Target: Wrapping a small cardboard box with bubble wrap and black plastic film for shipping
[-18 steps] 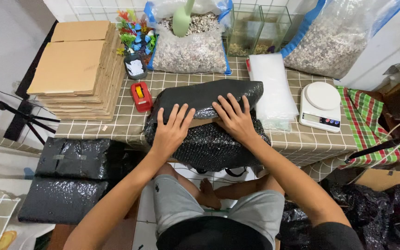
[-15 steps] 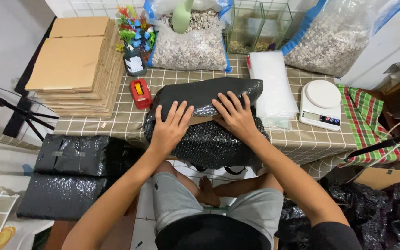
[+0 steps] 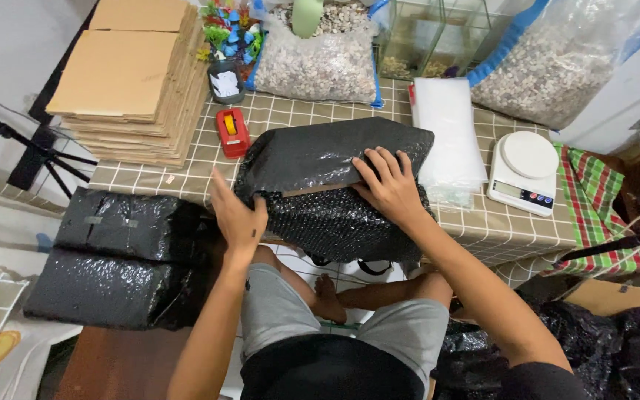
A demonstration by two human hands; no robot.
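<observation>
A parcel wrapped in black bubble wrap lies on the front edge of a checked table, with a smooth black flap folded over its top. My right hand presses flat on the parcel's upper right, fingers spread across the flap's edge. My left hand grips the parcel's left end, thumb on the near side. A thin strip of brown cardboard shows under the flap's edge.
A red tape dispenser sits just behind the parcel. A stack of flat cardboard is at the left, clear bags and a white kitchen scale at the right. Two wrapped black parcels lie low on the left. Gravel bags stand behind.
My left hand has slid from the top of the parcel to its left end. My right hand has stayed pressed on the top.
</observation>
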